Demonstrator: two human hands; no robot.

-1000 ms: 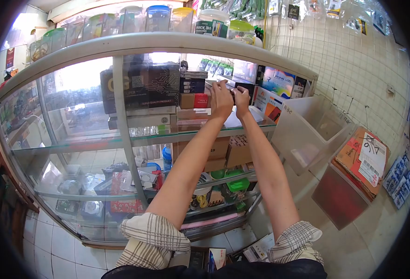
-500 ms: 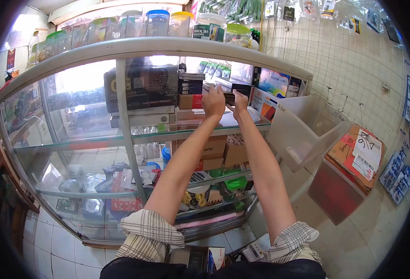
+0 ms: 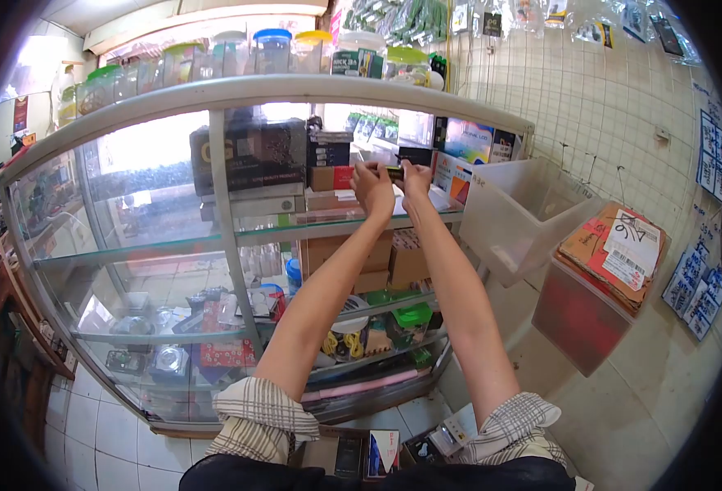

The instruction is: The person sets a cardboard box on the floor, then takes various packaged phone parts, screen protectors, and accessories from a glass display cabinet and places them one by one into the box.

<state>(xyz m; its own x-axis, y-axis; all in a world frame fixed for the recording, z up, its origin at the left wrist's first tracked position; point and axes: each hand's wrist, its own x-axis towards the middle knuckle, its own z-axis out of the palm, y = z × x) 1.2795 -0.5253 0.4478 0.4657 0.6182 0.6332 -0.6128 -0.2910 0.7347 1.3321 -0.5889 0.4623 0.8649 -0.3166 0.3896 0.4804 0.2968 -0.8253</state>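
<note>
Both arms reach into the upper shelf of a glass display cabinet point(image 3: 223, 176). A small dark flat box point(image 3: 395, 173) with some yellowish marking sits between my hands; its exact kind is too small to make out. My left hand point(image 3: 373, 190) closes on its left side, and my right hand point(image 3: 415, 182) grips the right end. Just behind them lies another black box point(image 3: 415, 155). Left of my hands are a stack of dark boxes point(image 3: 329, 152) and a red-and-brown box point(image 3: 342, 177). A large black carton point(image 3: 254, 155) stands farther left.
Lidded plastic jars point(image 3: 272, 53) line the cabinet top. At right, a translucent bin point(image 3: 504, 221) hangs beside a wire grid wall point(image 3: 573, 98), with a red-filled container point(image 3: 583, 315) below it. Glass shelf edges point(image 3: 344, 221) run under my forearms. Open boxes point(image 3: 348, 454) lie at my front.
My hands have drawn slightly down and closer together, with the small dark box now between them, apart from the stacked boxes. The view has shifted a little.
</note>
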